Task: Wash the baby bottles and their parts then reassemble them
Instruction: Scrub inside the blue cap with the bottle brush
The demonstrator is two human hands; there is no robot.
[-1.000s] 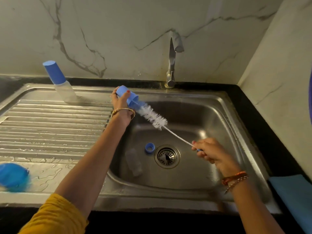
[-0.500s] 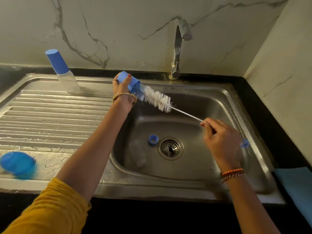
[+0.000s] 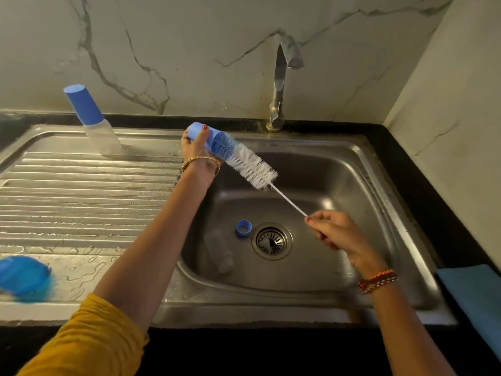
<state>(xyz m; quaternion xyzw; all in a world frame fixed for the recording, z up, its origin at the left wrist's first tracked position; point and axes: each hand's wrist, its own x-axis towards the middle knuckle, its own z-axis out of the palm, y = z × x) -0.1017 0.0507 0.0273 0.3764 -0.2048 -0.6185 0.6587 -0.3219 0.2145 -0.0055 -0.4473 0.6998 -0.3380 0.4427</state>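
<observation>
The left hand (image 3: pixel 196 146) grips the blue cap (image 3: pixel 208 139) at the basin's ten o'clock rim, its long axis pointing four o'clock along the bottle brush (image 3: pixel 250 168), whose handle the right hand (image 3: pixel 334 232) pinches.

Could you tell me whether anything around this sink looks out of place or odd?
Nothing is damaged. A clear bottle and a blue ring lie loose in the sink beside the drain, and water is pooled on the draining board.
</observation>
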